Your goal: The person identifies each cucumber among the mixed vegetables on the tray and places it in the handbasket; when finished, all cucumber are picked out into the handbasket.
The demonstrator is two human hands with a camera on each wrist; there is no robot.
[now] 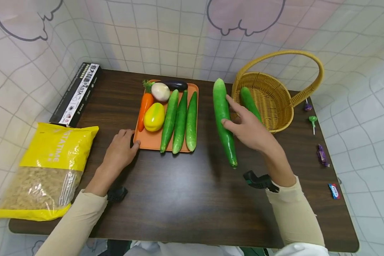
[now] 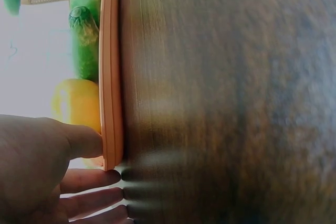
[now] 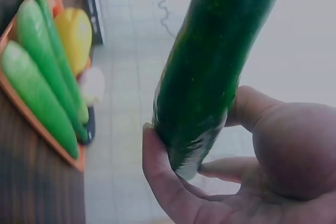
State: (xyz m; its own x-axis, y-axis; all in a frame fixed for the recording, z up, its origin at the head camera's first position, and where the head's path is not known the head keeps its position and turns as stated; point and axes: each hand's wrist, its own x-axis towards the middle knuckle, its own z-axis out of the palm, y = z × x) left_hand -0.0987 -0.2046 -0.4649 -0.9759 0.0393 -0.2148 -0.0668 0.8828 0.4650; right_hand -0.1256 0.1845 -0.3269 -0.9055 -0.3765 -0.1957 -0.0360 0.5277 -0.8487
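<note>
A large cucumber (image 1: 223, 121) is gripped between the thumb and fingers of my right hand (image 1: 251, 129), held up beside the wicker basket (image 1: 276, 101). In the right wrist view, the cucumber (image 3: 210, 66) slants upward out of the hand. Inside the basket leans another cucumber (image 1: 250, 103). My left hand (image 1: 120, 149) rests at the near left corner of the orange tray (image 1: 150, 140), its thumb touching the rim and the other fingers extended beside it. The tray carries several cucumbers (image 1: 180, 124), a yellow pepper-like vegetable (image 1: 154, 117), a carrot (image 1: 145, 108), a white round vegetable (image 1: 160, 92) and an eggplant (image 1: 174, 85).
At the left lie a yellow pasta bag (image 1: 52, 149) and a black pasta box (image 1: 78, 92). Along the table's right edge are a green lollipop (image 1: 312, 121), a purple-wrapped candy (image 1: 322, 155) and a small blue-red packet (image 1: 334, 191). The basket's tall handle (image 1: 284, 53) arches over it.
</note>
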